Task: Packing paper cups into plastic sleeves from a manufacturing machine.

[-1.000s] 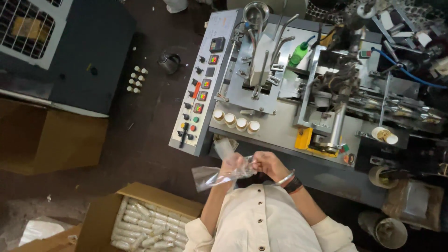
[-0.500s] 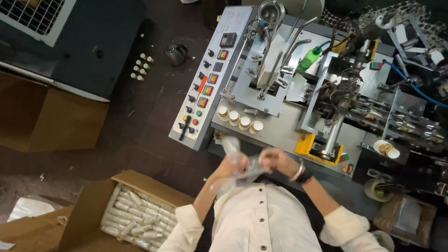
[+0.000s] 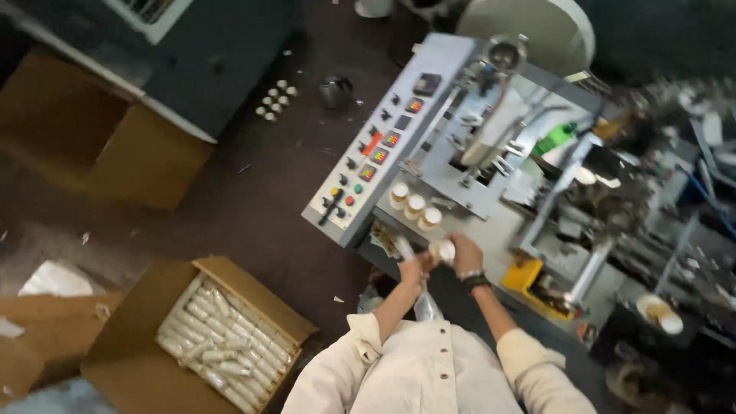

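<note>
Hands met at machine edge: right hand [image 3: 465,254] gripping paper cup stack [image 3: 442,250], left hand [image 3: 412,268] pinching clear plastic sleeve [image 3: 424,300]; bagging barely begun.

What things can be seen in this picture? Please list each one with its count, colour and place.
machine: one, grey, upper right
control panel: one, grey with coloured buttons, centre
paper cups: three stacks, white, on the machine's edge
clear bag: one, transparent, hanging below the hands
open carton: one, brown, lower left, filled with white wrapped stacks
closed carton: one, brown, upper left
left hand: on the bag
right hand: holding a white cup stack
</note>
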